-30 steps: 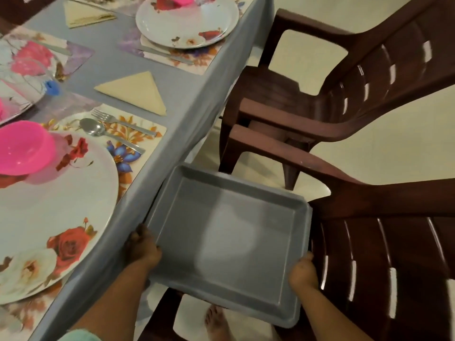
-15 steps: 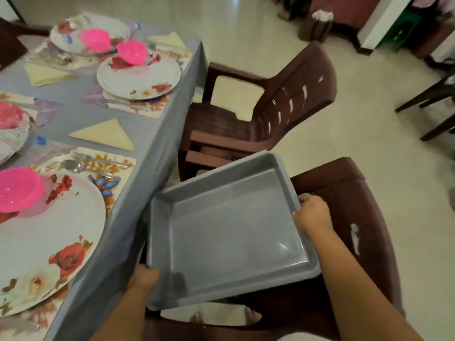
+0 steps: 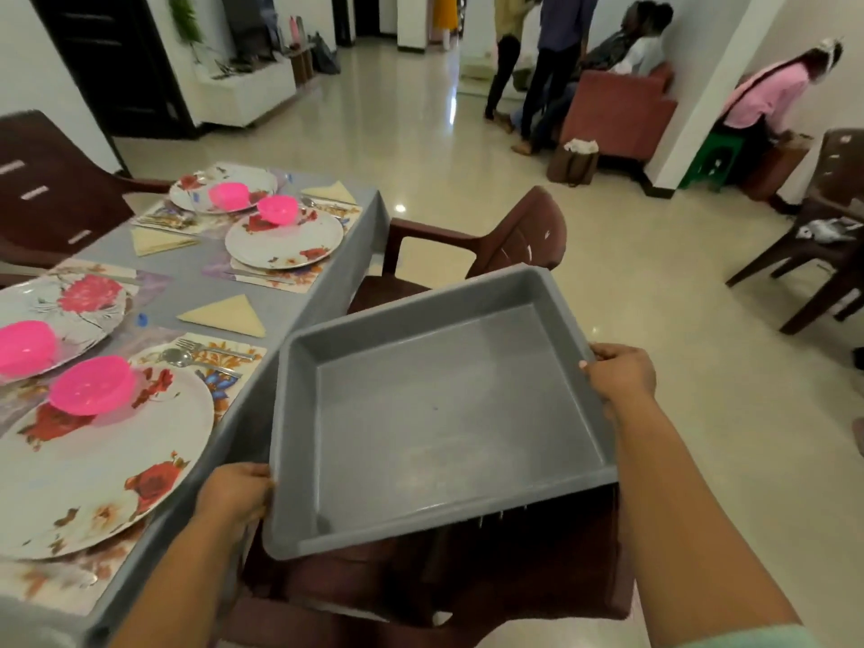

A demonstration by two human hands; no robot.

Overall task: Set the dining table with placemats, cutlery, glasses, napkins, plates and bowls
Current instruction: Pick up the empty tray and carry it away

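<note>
I carry an empty grey tray level in front of me, over a brown chair. My left hand grips its near left rim and my right hand grips its far right rim. To the left stands the dining table with a grey cloth. On it lie floral placemats, floral plates with pink bowls, a fork and spoon and folded yellow napkins.
A brown plastic chair stands at the table's right side and another sits under the tray. A third chair is at the far right. Several people stand or sit by a pink sofa across the glossy floor.
My head has lifted, bringing the room and people into view. The tray has risen from beside the table edge and turned, with my right hand now at its far rim.
</note>
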